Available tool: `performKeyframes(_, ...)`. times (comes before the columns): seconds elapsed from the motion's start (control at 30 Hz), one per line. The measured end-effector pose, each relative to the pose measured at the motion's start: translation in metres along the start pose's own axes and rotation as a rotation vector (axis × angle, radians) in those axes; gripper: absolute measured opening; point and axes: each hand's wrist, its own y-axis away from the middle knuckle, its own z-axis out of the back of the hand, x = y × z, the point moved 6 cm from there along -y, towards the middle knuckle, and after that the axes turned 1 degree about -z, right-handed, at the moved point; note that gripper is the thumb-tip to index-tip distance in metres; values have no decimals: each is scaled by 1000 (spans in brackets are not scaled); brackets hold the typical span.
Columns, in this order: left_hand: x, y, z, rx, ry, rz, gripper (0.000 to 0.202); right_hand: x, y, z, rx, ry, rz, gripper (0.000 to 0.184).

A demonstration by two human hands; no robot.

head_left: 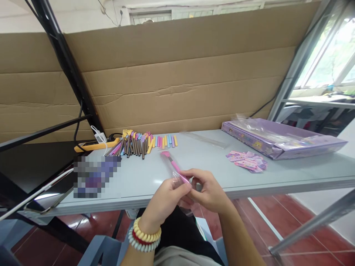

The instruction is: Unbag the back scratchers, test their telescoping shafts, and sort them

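A pink back scratcher (pixel 174 165) with a short metal section points away from me over the table's front edge, inside a clear plastic bag (pixel 175 180). My left hand (pixel 169 197) is closed on the crumpled bag and the near end of the handle. Thumb and fingers of my right hand (pixel 209 188) pinch the same pink handle from the other side. Where the fingers meet, the handle's end is partly hidden. Farther back on the left lies a pile of back scratchers (pixel 134 146) with metal rods and coloured claw heads. Short coloured handle pieces (pixel 166 141) lie beside it.
Pink and purple printed cards (pixel 246 162) are spread on the right of the table (pixel 194 159). Behind them stands a shallow purple box (pixel 252 144) with clear bags on top. A flat clear bag (pixel 206 140) lies near the cardboard wall (pixel 177 92). A yellow power strip (pixel 95 146) and cables are at left.
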Motion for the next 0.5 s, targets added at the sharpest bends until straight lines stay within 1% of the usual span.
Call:
performKeyframes(0.07, -2, -2, 5, -26, -21, -39, 29, -1, 0, 0, -32, -30, 12, 32)
performKeyframes(0.17, -6, -10, 18, -120, 36, -65, 34, -4, 0, 2, -89, -47, 5, 33)
performKeyframes(0.23, -13, -21, 28, -173, 90, -78, 35, -3, -2, 3, -95, -33, 13, 32)
performKeyframes(0.3, -25, -37, 39, -221, 104, -90, 32, 0, -8, 3, -65, -4, 30, 33)
performKeyframes(0.37, -40, -56, 50, -250, 96, -82, 23, 2, -23, 5, -32, 36, 36, 36)
performKeyframes(0.43, -56, -78, 59, -255, 99, -90, 17, 2, -46, 8, 5, 86, 43, 37)
performKeyframes(0.5, -70, -97, 71, -298, 136, -152, 15, 2, -75, 11, 67, 151, 75, 35)
